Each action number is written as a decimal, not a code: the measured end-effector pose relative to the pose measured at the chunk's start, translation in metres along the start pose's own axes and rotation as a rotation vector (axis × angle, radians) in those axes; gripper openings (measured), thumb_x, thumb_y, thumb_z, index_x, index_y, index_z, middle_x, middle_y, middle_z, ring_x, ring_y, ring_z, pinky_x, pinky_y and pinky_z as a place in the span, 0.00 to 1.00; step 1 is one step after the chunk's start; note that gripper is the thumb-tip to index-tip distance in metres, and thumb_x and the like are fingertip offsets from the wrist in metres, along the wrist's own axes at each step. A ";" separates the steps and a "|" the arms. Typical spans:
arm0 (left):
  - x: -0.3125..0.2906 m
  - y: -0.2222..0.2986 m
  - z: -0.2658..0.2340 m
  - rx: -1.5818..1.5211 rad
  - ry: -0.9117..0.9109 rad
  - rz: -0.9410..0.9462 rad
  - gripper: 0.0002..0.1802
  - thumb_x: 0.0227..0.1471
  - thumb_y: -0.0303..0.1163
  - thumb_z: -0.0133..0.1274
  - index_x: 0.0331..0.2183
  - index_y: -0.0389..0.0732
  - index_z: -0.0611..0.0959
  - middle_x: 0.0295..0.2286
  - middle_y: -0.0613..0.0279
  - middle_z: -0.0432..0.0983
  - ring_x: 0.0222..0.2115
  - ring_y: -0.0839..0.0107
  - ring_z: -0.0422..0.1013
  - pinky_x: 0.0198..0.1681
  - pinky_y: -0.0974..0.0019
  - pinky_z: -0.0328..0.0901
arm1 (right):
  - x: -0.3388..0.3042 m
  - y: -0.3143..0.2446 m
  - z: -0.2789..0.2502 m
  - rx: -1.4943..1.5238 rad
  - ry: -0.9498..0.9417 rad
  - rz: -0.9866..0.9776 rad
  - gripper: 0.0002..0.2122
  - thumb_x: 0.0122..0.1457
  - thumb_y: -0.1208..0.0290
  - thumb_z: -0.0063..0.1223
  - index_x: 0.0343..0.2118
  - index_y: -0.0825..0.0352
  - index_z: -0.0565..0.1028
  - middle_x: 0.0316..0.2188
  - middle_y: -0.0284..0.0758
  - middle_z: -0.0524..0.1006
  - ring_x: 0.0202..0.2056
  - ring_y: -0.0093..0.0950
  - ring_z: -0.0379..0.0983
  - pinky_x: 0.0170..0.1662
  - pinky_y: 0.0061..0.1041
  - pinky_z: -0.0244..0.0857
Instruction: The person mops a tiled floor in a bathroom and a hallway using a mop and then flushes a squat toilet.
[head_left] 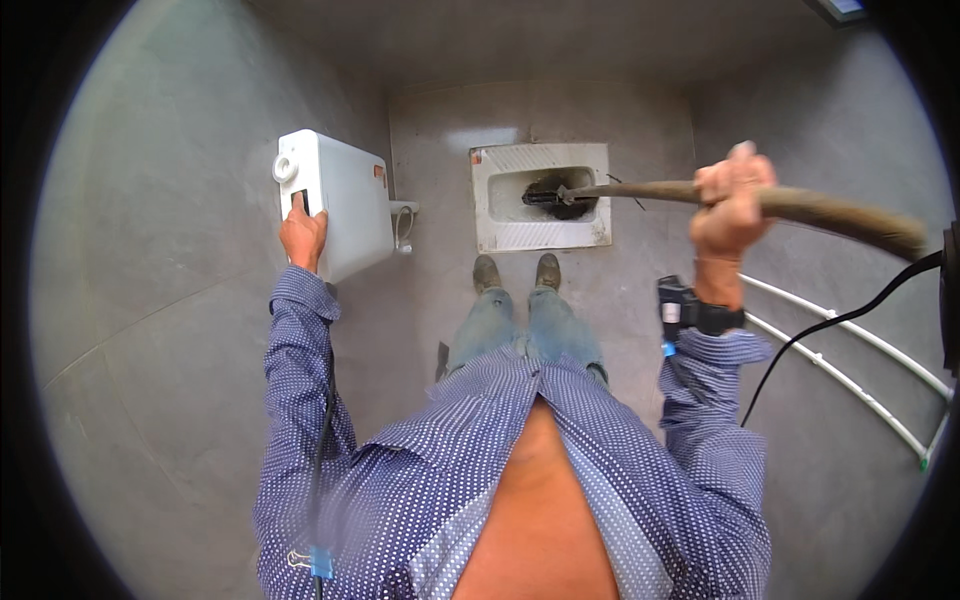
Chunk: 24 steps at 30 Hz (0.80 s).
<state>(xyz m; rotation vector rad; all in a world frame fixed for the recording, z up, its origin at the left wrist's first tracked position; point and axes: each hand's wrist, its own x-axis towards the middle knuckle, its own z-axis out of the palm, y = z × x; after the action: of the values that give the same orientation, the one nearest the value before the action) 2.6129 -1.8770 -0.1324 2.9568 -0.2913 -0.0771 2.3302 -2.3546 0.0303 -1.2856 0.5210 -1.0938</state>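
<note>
My left hand point(304, 234) lies against the top of a white toilet cistern point(355, 205) on the left wall. Its thumb and a finger are apart, and the fingertip touches a dark flush button point(299, 200). Closed into a fist, my right hand point(733, 205) grips the wooden handle point(650, 190) of a long tool. The handle runs leftward to the white squat toilet point(540, 237) in the floor, thicker and blurred at its right end. The tool's dark head sits in the bowl at the blackened drain point(575, 208); its shape is hard to make out.
Grey walls surround the grey floor point(640, 285). White pipes point(850, 390) run along the right side, below a black cable point(850, 318). A round white fitting point(286, 167) sits on the cistern, and a white pipe piece point(405, 225) hangs beside it. My shoes point(517, 270) stand close to the toilet's near edge.
</note>
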 end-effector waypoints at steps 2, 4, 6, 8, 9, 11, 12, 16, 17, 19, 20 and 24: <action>-0.012 -0.020 0.014 -0.016 0.001 -0.041 0.34 0.45 0.35 0.58 0.55 0.36 0.74 0.41 0.39 0.79 0.42 0.42 0.76 0.48 0.50 0.69 | 0.018 -0.052 0.032 -0.023 0.041 -0.044 0.18 0.64 0.70 0.55 0.18 0.60 0.62 0.13 0.24 0.57 0.13 0.16 0.51 0.18 0.20 0.49; -0.016 -0.031 0.021 -0.042 0.066 -0.021 0.33 0.45 0.33 0.57 0.55 0.35 0.74 0.47 0.39 0.76 0.46 0.44 0.74 0.51 0.52 0.68 | 0.022 -0.074 0.036 0.002 0.004 -0.097 0.18 0.64 0.71 0.54 0.18 0.60 0.61 0.13 0.24 0.57 0.13 0.16 0.50 0.17 0.19 0.48; -0.016 -0.015 0.010 -0.057 0.006 -0.058 0.31 0.46 0.30 0.55 0.54 0.33 0.74 0.53 0.40 0.72 0.50 0.46 0.72 0.55 0.54 0.66 | 0.014 -0.047 0.017 0.009 0.046 -0.101 0.16 0.64 0.73 0.53 0.19 0.59 0.62 0.13 0.24 0.59 0.14 0.15 0.51 0.17 0.18 0.47; -0.008 -0.011 0.014 -0.070 0.013 -0.009 0.32 0.46 0.30 0.54 0.55 0.33 0.74 0.52 0.40 0.72 0.50 0.46 0.72 0.55 0.54 0.66 | -0.013 0.031 -0.012 -0.046 -0.038 -0.126 0.14 0.62 0.76 0.53 0.21 0.60 0.64 0.14 0.24 0.63 0.15 0.14 0.56 0.17 0.18 0.49; -0.009 -0.008 0.013 -0.080 0.000 -0.017 0.32 0.46 0.29 0.54 0.55 0.33 0.74 0.52 0.40 0.73 0.49 0.46 0.73 0.54 0.54 0.66 | -0.027 0.035 0.007 -0.121 -0.053 -0.167 0.14 0.60 0.78 0.56 0.20 0.61 0.65 0.15 0.24 0.64 0.16 0.14 0.58 0.19 0.18 0.51; -0.017 -0.001 0.005 -0.054 -0.040 -0.081 0.31 0.46 0.29 0.54 0.55 0.33 0.74 0.51 0.40 0.73 0.48 0.46 0.73 0.53 0.53 0.67 | -0.024 0.055 0.042 -0.291 -0.069 -0.134 0.16 0.59 0.77 0.59 0.17 0.62 0.66 0.14 0.23 0.66 0.17 0.13 0.59 0.21 0.18 0.53; -0.013 0.005 0.002 -0.061 -0.047 -0.103 0.31 0.46 0.29 0.53 0.55 0.33 0.74 0.51 0.40 0.74 0.48 0.46 0.73 0.52 0.53 0.68 | -0.018 0.050 0.056 -0.158 -0.066 -0.025 0.17 0.60 0.74 0.60 0.16 0.62 0.66 0.13 0.24 0.66 0.16 0.14 0.59 0.20 0.19 0.52; -0.008 -0.012 0.016 -0.016 0.091 -0.027 0.32 0.46 0.30 0.56 0.56 0.37 0.74 0.51 0.45 0.75 0.47 0.46 0.74 0.51 0.54 0.69 | -0.001 0.002 0.118 -0.132 -0.048 -0.057 0.18 0.62 0.72 0.58 0.16 0.63 0.65 0.11 0.23 0.64 0.13 0.14 0.57 0.18 0.19 0.50; -0.015 -0.013 0.013 -0.013 0.052 -0.068 0.32 0.46 0.30 0.57 0.56 0.37 0.74 0.51 0.45 0.74 0.47 0.47 0.74 0.51 0.54 0.68 | 0.001 0.001 0.119 -0.048 -0.046 -0.054 0.18 0.63 0.72 0.57 0.17 0.62 0.65 0.11 0.24 0.64 0.13 0.15 0.57 0.18 0.18 0.50; -0.016 -0.003 0.006 -0.021 0.000 -0.132 0.33 0.46 0.30 0.58 0.56 0.37 0.74 0.52 0.45 0.74 0.48 0.47 0.74 0.52 0.54 0.68 | -0.006 0.029 0.093 -0.050 -0.054 -0.054 0.18 0.64 0.73 0.54 0.18 0.61 0.62 0.12 0.24 0.62 0.14 0.15 0.56 0.19 0.18 0.50; -0.015 -0.004 0.007 -0.033 -0.003 -0.141 0.34 0.46 0.31 0.59 0.56 0.37 0.74 0.52 0.46 0.73 0.49 0.48 0.73 0.52 0.55 0.68 | -0.017 0.067 0.067 -0.040 -0.070 -0.029 0.18 0.64 0.74 0.53 0.18 0.61 0.60 0.13 0.24 0.61 0.15 0.15 0.55 0.19 0.19 0.51; -0.009 0.000 0.001 0.002 -0.040 -0.088 0.36 0.46 0.33 0.59 0.58 0.36 0.72 0.53 0.45 0.73 0.46 0.47 0.75 0.50 0.53 0.69 | -0.033 0.127 0.016 -0.001 -0.159 0.047 0.18 0.66 0.74 0.49 0.20 0.60 0.57 0.14 0.25 0.60 0.16 0.16 0.54 0.21 0.21 0.54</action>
<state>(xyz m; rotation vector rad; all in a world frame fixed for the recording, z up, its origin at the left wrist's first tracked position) 2.6044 -1.8759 -0.1331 2.9720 -0.1669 -0.1477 2.3735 -2.3295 -0.0918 -1.3420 0.4303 -0.9437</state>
